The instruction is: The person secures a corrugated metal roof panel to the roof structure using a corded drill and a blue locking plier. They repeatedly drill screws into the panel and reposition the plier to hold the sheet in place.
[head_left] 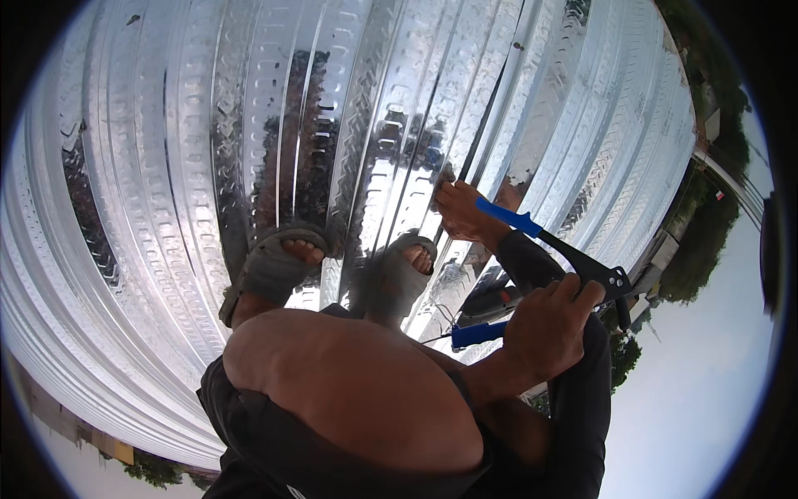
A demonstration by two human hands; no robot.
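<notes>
My left hand (pixel 544 328) is wrapped round a hand riveter with blue-sleeved handles and a black metal head (pixel 605 279) with small round holes. One blue handle (pixel 507 218) reaches up across my right wrist; the other blue handle (pixel 480 334) sticks out below my left fist. Further ahead, my right hand (pixel 467 214) is down against a seam of the shiny ribbed metal sheets (pixel 399 108). Its fingers are bent together at the metal, and whatever they may hold is hidden.
I squat on the sheets in grey sandals (pixel 274 266), a bare knee (pixel 349 382) in front. A dark object with a red-orange mark (pixel 492 304) lies beyond the riveter, partly hidden. The roof's edge curves along the right, with trees (pixel 706 249) and sky past it.
</notes>
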